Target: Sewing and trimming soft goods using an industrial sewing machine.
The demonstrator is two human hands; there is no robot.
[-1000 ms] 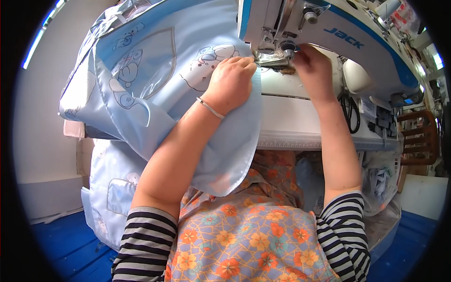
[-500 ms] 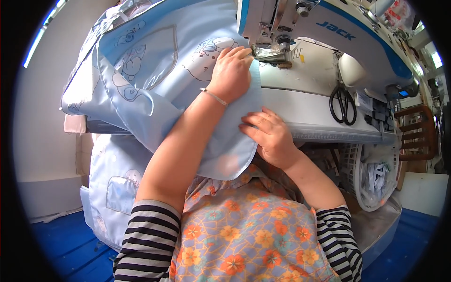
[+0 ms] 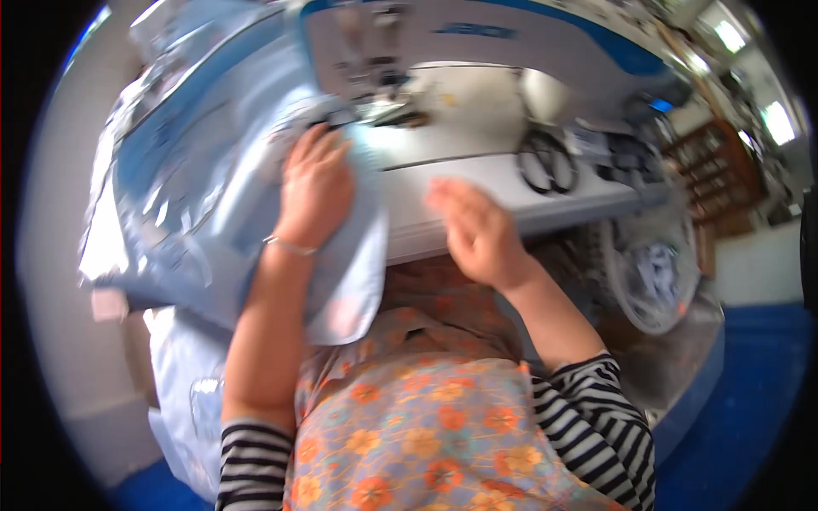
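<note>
A light blue printed cloth (image 3: 358, 247) with cartoon figures spreads over the left of the sewing table, its rounded corner hanging over the front edge. My left hand (image 3: 317, 187) lies on it with fingers stretched out, just left of the sewing machine's (image 3: 409, 38) needle area. My right hand (image 3: 481, 228) is in the air above the table's front edge, apart from the cloth. Its fingers point left, blurred by motion, and nothing shows in them. The metal parts around the presser foot (image 3: 392, 112) sit close to the cloth's right edge.
Black-handled scissors (image 3: 550, 160) lie on the white table (image 3: 460, 175) to the right. A white plastic basket (image 3: 609, 255) with scraps hangs below the table's right end. More printed cloth (image 3: 183, 400) hangs below at left. A brown wooden chair (image 3: 716, 162) stands farther right.
My right hand has let go of the cloth's edge and moved away from it. My left hand's fingers have straightened on the cloth. The whole view has shifted, and the machine appears farther left.
</note>
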